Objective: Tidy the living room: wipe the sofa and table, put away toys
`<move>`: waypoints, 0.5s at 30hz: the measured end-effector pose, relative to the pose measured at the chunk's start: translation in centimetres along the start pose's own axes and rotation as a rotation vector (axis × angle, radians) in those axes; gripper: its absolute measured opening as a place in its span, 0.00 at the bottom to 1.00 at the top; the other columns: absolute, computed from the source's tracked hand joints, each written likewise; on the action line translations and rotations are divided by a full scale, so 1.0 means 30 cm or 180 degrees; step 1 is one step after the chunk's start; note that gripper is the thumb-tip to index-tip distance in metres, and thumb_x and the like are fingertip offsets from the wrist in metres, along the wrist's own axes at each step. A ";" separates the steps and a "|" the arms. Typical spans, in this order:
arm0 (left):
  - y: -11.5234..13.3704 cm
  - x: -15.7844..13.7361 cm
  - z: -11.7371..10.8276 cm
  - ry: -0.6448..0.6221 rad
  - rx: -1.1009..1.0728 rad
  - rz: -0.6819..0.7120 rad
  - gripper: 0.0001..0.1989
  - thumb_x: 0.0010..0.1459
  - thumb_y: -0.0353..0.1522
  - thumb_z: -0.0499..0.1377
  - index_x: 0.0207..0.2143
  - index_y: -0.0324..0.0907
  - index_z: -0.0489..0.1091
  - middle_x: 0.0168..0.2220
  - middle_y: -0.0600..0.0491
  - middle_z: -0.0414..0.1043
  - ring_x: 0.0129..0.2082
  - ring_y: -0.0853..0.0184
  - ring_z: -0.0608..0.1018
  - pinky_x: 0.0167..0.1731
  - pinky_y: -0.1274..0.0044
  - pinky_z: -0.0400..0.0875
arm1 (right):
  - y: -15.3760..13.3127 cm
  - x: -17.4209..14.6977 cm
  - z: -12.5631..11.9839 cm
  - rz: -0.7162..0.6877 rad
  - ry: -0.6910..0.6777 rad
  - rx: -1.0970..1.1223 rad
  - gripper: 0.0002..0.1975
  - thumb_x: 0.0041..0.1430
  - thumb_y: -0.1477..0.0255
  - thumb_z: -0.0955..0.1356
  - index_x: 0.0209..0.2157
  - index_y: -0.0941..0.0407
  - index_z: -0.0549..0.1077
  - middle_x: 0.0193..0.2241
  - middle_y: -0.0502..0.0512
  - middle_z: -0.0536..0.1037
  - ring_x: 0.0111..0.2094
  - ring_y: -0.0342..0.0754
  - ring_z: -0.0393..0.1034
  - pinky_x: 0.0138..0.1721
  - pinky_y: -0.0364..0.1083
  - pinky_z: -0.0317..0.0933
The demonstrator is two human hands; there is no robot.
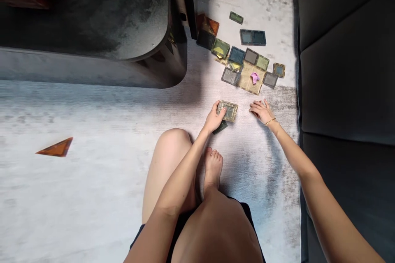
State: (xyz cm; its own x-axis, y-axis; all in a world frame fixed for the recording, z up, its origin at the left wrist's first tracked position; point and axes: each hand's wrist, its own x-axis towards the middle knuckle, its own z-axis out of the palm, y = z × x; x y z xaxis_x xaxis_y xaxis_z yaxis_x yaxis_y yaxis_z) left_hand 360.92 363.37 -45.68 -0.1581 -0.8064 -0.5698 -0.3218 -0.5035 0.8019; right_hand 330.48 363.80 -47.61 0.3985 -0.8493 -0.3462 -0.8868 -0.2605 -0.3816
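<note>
My left hand (215,119) is closed on a square magnetic tile (231,111), translucent with a pale yellowish frame, its thumb lying on top. A dark green tile (220,127) shows just below that hand, partly hidden by it. My right hand (262,111), with a thin bracelet at the wrist, is low over the rug with its fingers bent around a reddish-brown tile (254,113), mostly covered. Beyond both hands lies a structure of joined tiles, with a pale yellow base (247,82), a pink crumpled-looking piece (254,77) on it, and blue (236,54), grey and green squares around.
A black table (148,65) with a rounded corner stands at the upper left. A dark sofa (345,90) runs along the right. Loose tiles include a blue pair (253,37), a green one (236,17) and an orange triangle (57,148) on the rug (92,197).
</note>
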 end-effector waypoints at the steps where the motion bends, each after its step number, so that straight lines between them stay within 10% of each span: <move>1: -0.001 0.001 0.000 -0.0004 0.0000 -0.0004 0.34 0.65 0.44 0.54 0.68 0.37 0.55 0.63 0.42 0.68 0.62 0.57 0.71 0.64 0.68 0.60 | 0.000 0.002 0.008 -0.0186 -0.0102 0.0109 0.22 0.60 0.82 0.64 0.52 0.51 0.76 0.57 0.54 0.76 0.65 0.56 0.60 0.69 0.69 0.33; 9: -0.016 0.011 0.000 -0.0007 -0.0044 0.0004 0.34 0.64 0.45 0.55 0.67 0.39 0.55 0.64 0.42 0.66 0.63 0.56 0.70 0.64 0.66 0.59 | -0.066 0.006 0.074 0.0702 0.0517 0.0472 0.22 0.63 0.62 0.65 0.55 0.57 0.75 0.69 0.67 0.58 0.72 0.67 0.41 0.68 0.72 0.40; 15: -0.041 0.026 0.007 -0.0115 -0.0176 -0.0106 0.37 0.64 0.48 0.54 0.69 0.39 0.51 0.66 0.42 0.63 0.65 0.57 0.67 0.65 0.68 0.57 | -0.142 0.425 0.007 0.1279 0.1652 0.1815 0.35 0.63 0.57 0.66 0.67 0.56 0.57 0.64 0.68 0.65 0.63 0.57 0.64 0.63 0.59 0.60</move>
State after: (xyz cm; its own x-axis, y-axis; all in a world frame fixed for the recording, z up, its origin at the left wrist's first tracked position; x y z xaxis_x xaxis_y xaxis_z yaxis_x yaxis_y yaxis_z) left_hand 361.00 363.42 -47.15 -0.1822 -0.7778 -0.6016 -0.2755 -0.5469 0.7906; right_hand 339.38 354.18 -50.55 -0.1997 -0.9658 -0.1652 -0.6297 0.2557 -0.7336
